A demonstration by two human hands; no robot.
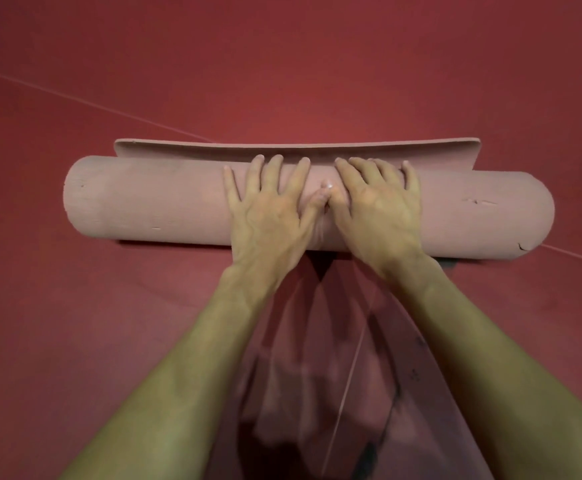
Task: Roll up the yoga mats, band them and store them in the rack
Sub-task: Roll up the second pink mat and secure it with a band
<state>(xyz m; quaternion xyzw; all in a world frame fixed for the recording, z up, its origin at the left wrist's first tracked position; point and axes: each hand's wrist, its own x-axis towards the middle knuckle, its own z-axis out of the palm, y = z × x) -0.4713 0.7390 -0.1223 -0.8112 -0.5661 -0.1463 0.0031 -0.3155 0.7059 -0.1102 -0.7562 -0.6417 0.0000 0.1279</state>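
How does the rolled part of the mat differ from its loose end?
The rolled part is a thick cylinder nearer the person; the loose end is a thin strip beyond it. The left hand and right hand press flat on the rolled part; the loose end is not gripped. Both are the same pink, on the red floor.

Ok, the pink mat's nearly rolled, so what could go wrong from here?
The left hand and right hand both press flat on the middle of the pink foam yoga mat roll, so its unheld ends may loosen or telescope. The last loose flap stands up behind; with no band in view, it could spring open once released.
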